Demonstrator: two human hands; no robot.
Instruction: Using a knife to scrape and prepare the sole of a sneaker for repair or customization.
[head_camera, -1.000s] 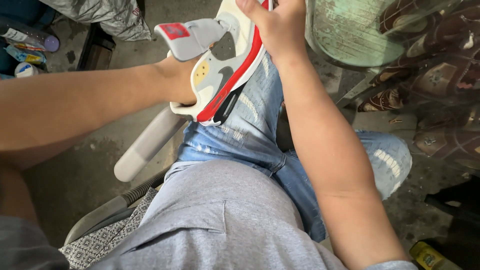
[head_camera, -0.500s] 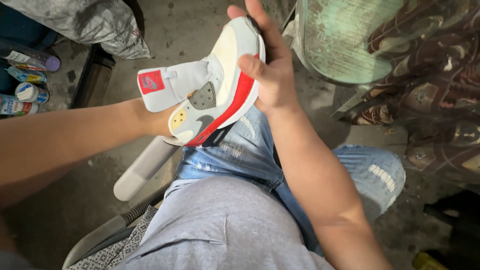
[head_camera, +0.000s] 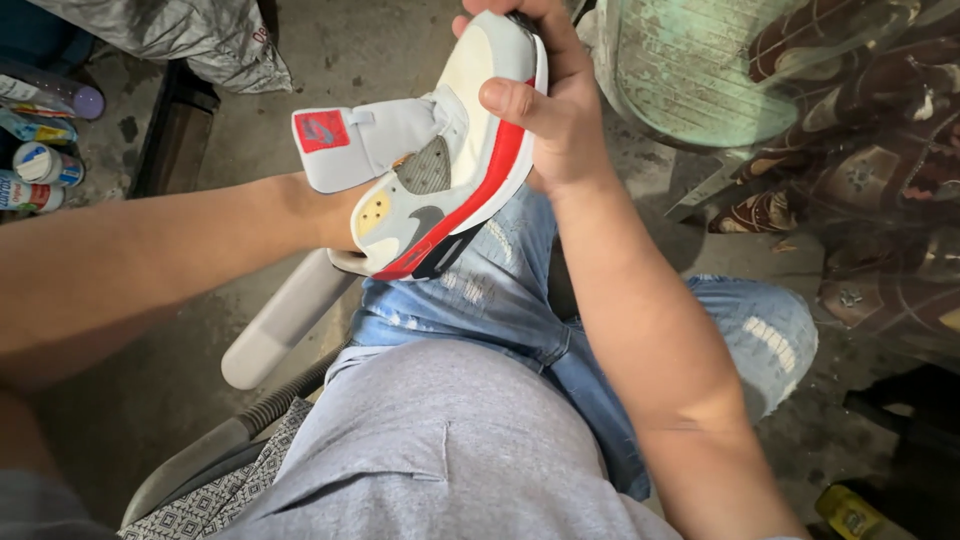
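I hold a white and cream sneaker (head_camera: 455, 150) with a red stripe along the sole and a grey tongue that carries a red patch. It is held on its side above my thigh in torn blue jeans (head_camera: 500, 300). My right hand (head_camera: 555, 110) grips the toe end, thumb on the upper and fingers round the sole. My left hand (head_camera: 335, 215) goes into the shoe's opening at the heel; its fingers are hidden inside, only the wrist shows.
A green metal stool or drum (head_camera: 700, 70) stands at the upper right beside patterned brown cloth (head_camera: 880, 190). Several bottles and cans (head_camera: 40, 160) lie at the left on the concrete floor. A grey plastic sheet (head_camera: 180, 35) is at the top left. A chair armrest (head_camera: 280, 320) is below my left arm.
The shoe and both hands have dropped lower in view and the shoe has turned, so its side and tongue face me more. My left hand stays inside it.
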